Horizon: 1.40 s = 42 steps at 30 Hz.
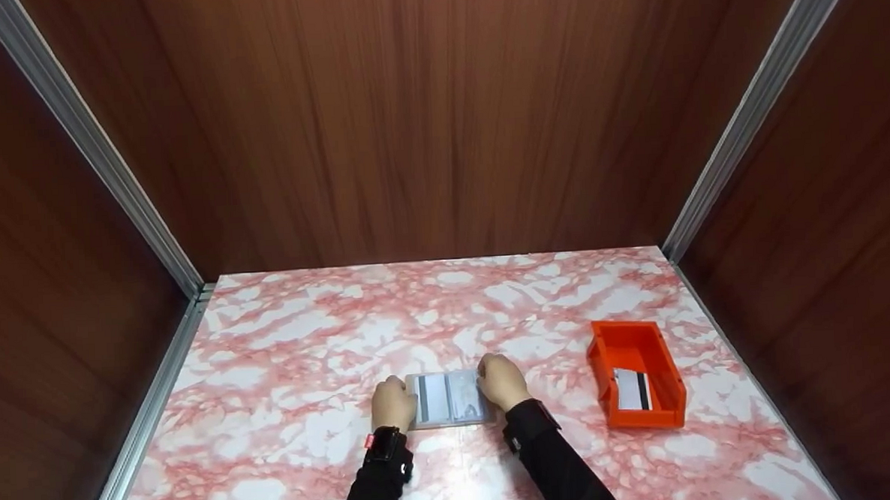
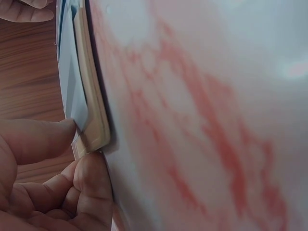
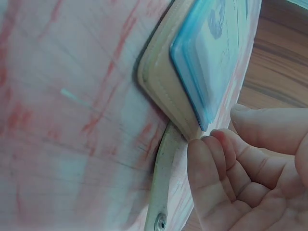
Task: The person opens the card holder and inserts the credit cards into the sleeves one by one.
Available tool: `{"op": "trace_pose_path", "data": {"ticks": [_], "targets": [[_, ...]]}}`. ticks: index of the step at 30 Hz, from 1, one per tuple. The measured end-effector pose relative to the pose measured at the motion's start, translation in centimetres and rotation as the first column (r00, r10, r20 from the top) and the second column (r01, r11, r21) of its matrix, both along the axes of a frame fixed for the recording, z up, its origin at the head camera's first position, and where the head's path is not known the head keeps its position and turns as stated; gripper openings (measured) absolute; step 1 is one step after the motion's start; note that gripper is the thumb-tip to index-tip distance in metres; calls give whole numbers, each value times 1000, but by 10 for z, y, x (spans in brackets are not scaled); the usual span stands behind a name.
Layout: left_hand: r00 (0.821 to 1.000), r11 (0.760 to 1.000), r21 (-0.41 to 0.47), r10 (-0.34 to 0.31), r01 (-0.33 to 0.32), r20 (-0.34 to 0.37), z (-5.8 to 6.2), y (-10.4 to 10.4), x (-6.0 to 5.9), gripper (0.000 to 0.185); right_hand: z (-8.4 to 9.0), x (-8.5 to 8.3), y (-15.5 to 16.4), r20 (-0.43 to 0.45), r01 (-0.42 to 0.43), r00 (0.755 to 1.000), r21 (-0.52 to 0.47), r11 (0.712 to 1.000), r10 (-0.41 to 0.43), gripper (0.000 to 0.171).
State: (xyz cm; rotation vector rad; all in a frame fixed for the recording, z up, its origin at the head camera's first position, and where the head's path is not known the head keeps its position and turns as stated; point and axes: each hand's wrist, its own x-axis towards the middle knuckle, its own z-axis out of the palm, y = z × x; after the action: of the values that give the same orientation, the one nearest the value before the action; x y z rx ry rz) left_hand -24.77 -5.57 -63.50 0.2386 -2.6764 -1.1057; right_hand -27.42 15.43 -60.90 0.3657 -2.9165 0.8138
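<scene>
A beige card holder (image 1: pixel 449 398) lies spread flat on the table, with clear sleeves inside. Behind its left sleeve shows a white card (image 1: pixel 436 398) with a dark stripe. My left hand (image 1: pixel 393 404) pinches the left edge, thumb (image 2: pixel 53 137) on the inner side and fingers below. At the opposite edge is my right hand (image 1: pixel 505 383), its curled fingers (image 3: pixel 202 159) at the cover's corner and its thumb close to the bluish sleeves (image 3: pixel 207 62). A strap (image 3: pixel 163 173) with a metal snap sticks out beneath that corner.
An orange bin (image 1: pixel 637 339) stands to the right on the pink-and-white marbled table (image 1: pixel 305 324). Inside it leans a white card (image 1: pixel 628 389) with a black stripe. Brown wood panels (image 1: pixel 410 131) enclose the back and both sides.
</scene>
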Motion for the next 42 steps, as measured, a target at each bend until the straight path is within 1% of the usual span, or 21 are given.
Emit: {"op": "trace_pose_path", "data": {"ticks": [5, 9, 18, 29, 38, 42], "targets": [[1000, 1000, -5, 0, 0, 0, -1, 0, 0, 15, -2, -3, -1, -20, -27, 999, 21, 999, 28, 12], [1000, 1000, -16, -3, 3, -3, 0, 0, 1, 15, -4, -6, -3, -35, -30, 999, 30, 999, 31, 14], [1000, 1000, -13, 2, -2, -15, -1, -1, 1, 15, -4, -9, -5, -14, -19, 1000, 30, 999, 19, 13], [1000, 1000, -20, 4, -4, -6, -4, -1, 0, 16, -5, -10, -6, -11, -15, 1000, 49, 999, 15, 13], [1000, 1000, -5, 13, -13, 28, 0, 0, 0, 18, -6, -10, -4, -39, -36, 998, 57, 998, 39, 13], [1000, 1000, -5, 15, -15, 23, 0, 0, 0, 17, -5, -10, -4, -45, -39, 998, 68, 997, 42, 12]]}}
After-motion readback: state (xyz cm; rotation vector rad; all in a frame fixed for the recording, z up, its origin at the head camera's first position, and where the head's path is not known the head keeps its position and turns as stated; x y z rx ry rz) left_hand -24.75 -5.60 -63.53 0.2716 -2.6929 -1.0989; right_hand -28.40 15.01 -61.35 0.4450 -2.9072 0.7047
